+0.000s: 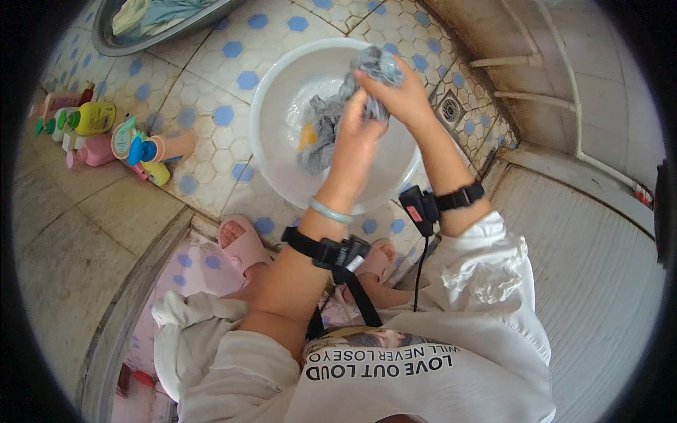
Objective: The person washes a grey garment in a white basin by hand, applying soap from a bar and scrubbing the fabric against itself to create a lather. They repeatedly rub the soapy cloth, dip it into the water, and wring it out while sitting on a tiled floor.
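A wet grey cloth is bunched up over a white plastic basin on the tiled floor. Its upper end is wadded in my right hand, above the basin's far right side. My left hand, blurred and wearing a pale bangle, grips the same cloth lower down, close to the right hand. The lower part of the cloth hangs or lies inside the basin; which one I cannot tell. A yellow-orange patch shows beside the cloth, and water glistens on the basin's bottom.
A metal tub holding clothes stands at the far left. Several pump bottles are grouped on the left. A floor drain lies right of the basin. White pipes run along the right wall, near a ribbed door panel.
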The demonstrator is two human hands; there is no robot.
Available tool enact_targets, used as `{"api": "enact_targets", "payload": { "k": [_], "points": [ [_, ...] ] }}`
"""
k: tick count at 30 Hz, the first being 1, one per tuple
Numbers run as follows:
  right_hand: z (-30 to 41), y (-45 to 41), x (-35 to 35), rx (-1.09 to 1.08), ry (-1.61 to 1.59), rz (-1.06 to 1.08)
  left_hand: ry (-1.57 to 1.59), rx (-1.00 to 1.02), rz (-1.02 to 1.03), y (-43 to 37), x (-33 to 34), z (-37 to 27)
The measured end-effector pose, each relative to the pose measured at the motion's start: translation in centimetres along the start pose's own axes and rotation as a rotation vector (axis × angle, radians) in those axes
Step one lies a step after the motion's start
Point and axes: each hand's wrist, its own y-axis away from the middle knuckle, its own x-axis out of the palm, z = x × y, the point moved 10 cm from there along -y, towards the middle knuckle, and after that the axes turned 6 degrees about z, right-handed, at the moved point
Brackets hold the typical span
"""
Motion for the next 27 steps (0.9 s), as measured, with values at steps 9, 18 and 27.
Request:
{"api": "enact_targets", "payload": {
  "k": [9, 18, 27],
  "points": [
    [0.6, 10.3, 7.7, -0.307, 0.307, -0.182, 0.847, -0.382, -0.16, 2.0, -6.6, 7.1],
    [-3.9, 6.5, 1.1, -0.095, -0.118, -0.577, 0.681, -0.387, -0.296, 1.8, -6.1, 9.2],
    [-8.2, 6.9, -1.0, 0.038, -0.056, -0.566, 0.54, -0.351, -0.191, 1.8, -5.5, 9.2]
  ]
}}
